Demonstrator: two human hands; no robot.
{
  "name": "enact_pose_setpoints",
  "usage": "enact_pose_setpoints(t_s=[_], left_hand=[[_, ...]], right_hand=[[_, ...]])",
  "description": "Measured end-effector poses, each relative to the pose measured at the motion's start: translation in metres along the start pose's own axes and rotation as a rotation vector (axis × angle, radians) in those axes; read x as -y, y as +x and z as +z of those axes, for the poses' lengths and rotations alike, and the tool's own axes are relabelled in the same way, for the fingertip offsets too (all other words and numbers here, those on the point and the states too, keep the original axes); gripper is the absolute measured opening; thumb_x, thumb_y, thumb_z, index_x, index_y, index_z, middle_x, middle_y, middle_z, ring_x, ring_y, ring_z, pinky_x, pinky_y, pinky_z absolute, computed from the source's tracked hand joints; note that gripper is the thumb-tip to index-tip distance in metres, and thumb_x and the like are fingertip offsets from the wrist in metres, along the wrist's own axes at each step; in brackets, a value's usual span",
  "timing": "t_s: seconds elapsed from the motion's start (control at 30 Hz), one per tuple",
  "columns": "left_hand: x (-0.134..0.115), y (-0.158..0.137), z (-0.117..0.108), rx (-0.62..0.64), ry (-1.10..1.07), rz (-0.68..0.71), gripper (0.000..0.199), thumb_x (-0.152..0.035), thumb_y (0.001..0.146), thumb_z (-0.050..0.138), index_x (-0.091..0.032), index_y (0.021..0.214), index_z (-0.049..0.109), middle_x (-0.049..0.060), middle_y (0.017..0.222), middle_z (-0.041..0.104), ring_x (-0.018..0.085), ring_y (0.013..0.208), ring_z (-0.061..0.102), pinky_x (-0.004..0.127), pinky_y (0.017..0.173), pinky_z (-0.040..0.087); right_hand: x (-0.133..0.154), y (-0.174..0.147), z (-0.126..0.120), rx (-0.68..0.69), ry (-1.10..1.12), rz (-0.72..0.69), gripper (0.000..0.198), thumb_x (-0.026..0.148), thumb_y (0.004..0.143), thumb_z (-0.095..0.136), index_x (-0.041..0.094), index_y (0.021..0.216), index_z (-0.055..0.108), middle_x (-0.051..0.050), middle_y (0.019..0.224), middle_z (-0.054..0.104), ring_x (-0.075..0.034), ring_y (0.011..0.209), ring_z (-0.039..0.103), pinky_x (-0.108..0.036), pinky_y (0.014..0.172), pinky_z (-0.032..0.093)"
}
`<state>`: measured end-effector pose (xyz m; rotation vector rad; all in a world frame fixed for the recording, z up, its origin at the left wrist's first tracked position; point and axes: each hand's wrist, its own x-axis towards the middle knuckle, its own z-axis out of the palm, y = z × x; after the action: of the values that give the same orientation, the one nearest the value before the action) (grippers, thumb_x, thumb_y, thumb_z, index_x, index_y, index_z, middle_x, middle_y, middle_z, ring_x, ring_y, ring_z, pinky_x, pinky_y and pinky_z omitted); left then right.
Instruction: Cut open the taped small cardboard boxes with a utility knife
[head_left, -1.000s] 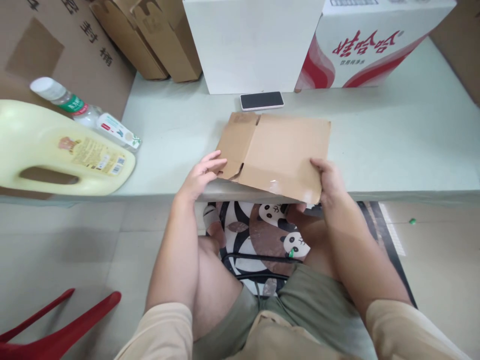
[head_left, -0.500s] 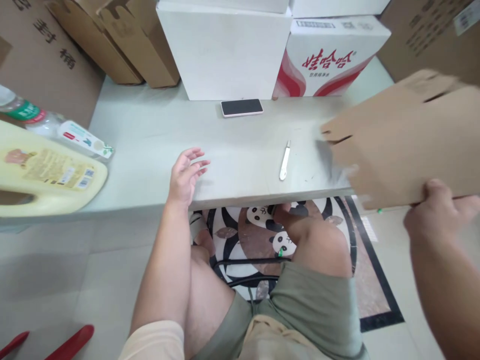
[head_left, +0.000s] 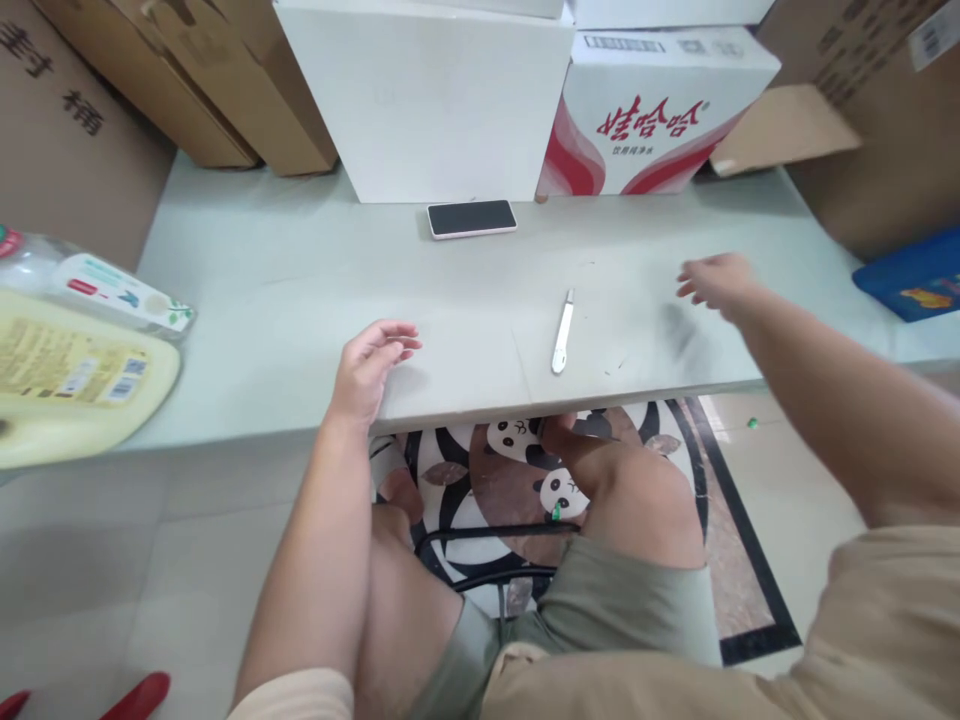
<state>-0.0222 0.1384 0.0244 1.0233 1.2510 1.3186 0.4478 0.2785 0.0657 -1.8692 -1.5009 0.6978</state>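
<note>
My left hand is at the near edge of the table, its fingers loosely bent and nothing in them. Over the right part of the table, my right hand is empty with its fingers apart, slightly smeared by motion. A white utility knife lies between the two hands, its tip pointing away from me. Further back, a phone with a dark screen lies in front of a white box. A flat brown cardboard piece leans beside the red-and-white carton.
Tall brown cartons stand at the back left. A yellow jug and a clear bottle are at the left edge. A blue package sits at the right, by a large brown carton. My knees are below the table.
The cardboard that my right hand held at the right is out of that hand; a cardboard piece now shows at the back right. My right hand has moved left and back over the table.
</note>
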Motion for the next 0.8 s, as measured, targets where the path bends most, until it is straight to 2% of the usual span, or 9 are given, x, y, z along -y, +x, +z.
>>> enact_pose_setpoints(t_s=[0.07, 0.1, 0.23, 0.33, 0.4, 0.47, 0.6, 0.7, 0.8], left_hand=[[-0.001, -0.001, -0.001, 0.008, -0.008, 0.009, 0.027, -0.036, 0.067, 0.073, -0.022, 0.089, 0.074, 0.006, 0.097, 0.073, 0.021, 0.087, 0.069, 0.034, 0.079, 0.054], [-0.001, -0.002, -0.001, 0.013, -0.014, 0.014, 0.027, -0.036, 0.067, 0.073, -0.022, 0.089, 0.073, 0.006, 0.097, 0.073, 0.021, 0.087, 0.069, 0.033, 0.079, 0.054], [-0.005, -0.013, -0.005, 0.035, -0.040, 0.053, 0.027, -0.036, 0.068, 0.071, -0.021, 0.091, 0.073, 0.006, 0.096, 0.072, 0.019, 0.087, 0.069, 0.032, 0.080, 0.053], [-0.008, -0.024, -0.010, 0.038, -0.044, 0.101, 0.025, -0.036, 0.072, 0.068, -0.021, 0.092, 0.072, 0.006, 0.097, 0.072, 0.019, 0.087, 0.068, 0.033, 0.081, 0.054], [-0.011, -0.031, -0.016, 0.037, -0.054, 0.139, 0.025, -0.036, 0.073, 0.066, -0.021, 0.092, 0.072, 0.006, 0.098, 0.073, 0.019, 0.088, 0.068, 0.034, 0.083, 0.054], [-0.014, -0.036, -0.023, 0.040, -0.069, 0.175, 0.025, -0.037, 0.075, 0.065, -0.020, 0.092, 0.071, 0.006, 0.099, 0.073, 0.019, 0.089, 0.068, 0.036, 0.086, 0.054], [-0.023, -0.045, -0.038, 0.044, -0.107, 0.209, 0.023, -0.035, 0.077, 0.063, -0.019, 0.092, 0.070, 0.006, 0.097, 0.071, 0.018, 0.088, 0.066, 0.036, 0.089, 0.051], [-0.029, -0.050, -0.044, 0.049, -0.147, 0.215, 0.022, -0.034, 0.078, 0.063, -0.018, 0.091, 0.070, 0.007, 0.096, 0.070, 0.018, 0.090, 0.063, 0.037, 0.091, 0.049], [-0.030, -0.051, -0.041, 0.069, -0.288, 0.177, 0.022, -0.035, 0.078, 0.063, -0.017, 0.089, 0.069, 0.006, 0.092, 0.068, 0.018, 0.088, 0.062, 0.036, 0.089, 0.049]], right_hand=[[0.011, -0.032, 0.038, 0.032, -0.164, 0.052, 0.017, 0.031, 0.079, 0.071, 0.019, 0.070, 0.064, -0.007, 0.056, 0.060, -0.024, 0.071, 0.058, -0.047, 0.083, 0.045], [0.020, -0.047, 0.055, 0.059, -0.262, 0.054, 0.018, 0.037, 0.079, 0.072, 0.019, 0.082, 0.067, -0.008, 0.065, 0.065, -0.027, 0.078, 0.061, -0.047, 0.085, 0.046], [0.067, -0.100, 0.103, 0.281, -0.670, -0.057, 0.057, 0.062, 0.085, 0.058, 0.025, 0.128, 0.058, -0.011, 0.104, 0.074, -0.032, 0.096, 0.067, -0.047, 0.085, 0.050], [0.092, -0.124, 0.124, 0.368, -0.781, -0.103, 0.060, 0.048, 0.083, 0.065, 0.023, 0.136, 0.053, -0.013, 0.105, 0.074, -0.034, 0.099, 0.067, -0.046, 0.084, 0.051], [0.102, -0.131, 0.132, 0.377, -0.801, -0.128, 0.061, 0.032, 0.079, 0.066, 0.020, 0.137, 0.053, -0.013, 0.101, 0.075, -0.033, 0.096, 0.068, -0.044, 0.082, 0.051], [0.112, -0.132, 0.140, 0.386, -0.794, -0.167, 0.054, 0.026, 0.076, 0.065, 0.019, 0.129, 0.057, -0.012, 0.099, 0.075, -0.031, 0.094, 0.068, -0.040, 0.080, 0.050], [0.145, -0.123, 0.166, 0.413, -0.725, -0.247, 0.017, 0.027, 0.083, 0.052, 0.021, 0.091, 0.065, -0.009, 0.084, 0.072, -0.025, 0.085, 0.067, -0.034, 0.073, 0.048], [0.181, -0.111, 0.197, 0.395, -0.638, -0.298, 0.012, 0.025, 0.084, 0.049, 0.022, 0.084, 0.060, -0.005, 0.076, 0.067, -0.021, 0.076, 0.062, -0.033, 0.070, 0.048], [0.228, -0.093, 0.235, 0.299, -0.565, -0.351, 0.006, 0.027, 0.082, 0.054, 0.022, 0.081, 0.055, -0.006, 0.080, 0.065, -0.023, 0.081, 0.061, -0.036, 0.076, 0.049]])
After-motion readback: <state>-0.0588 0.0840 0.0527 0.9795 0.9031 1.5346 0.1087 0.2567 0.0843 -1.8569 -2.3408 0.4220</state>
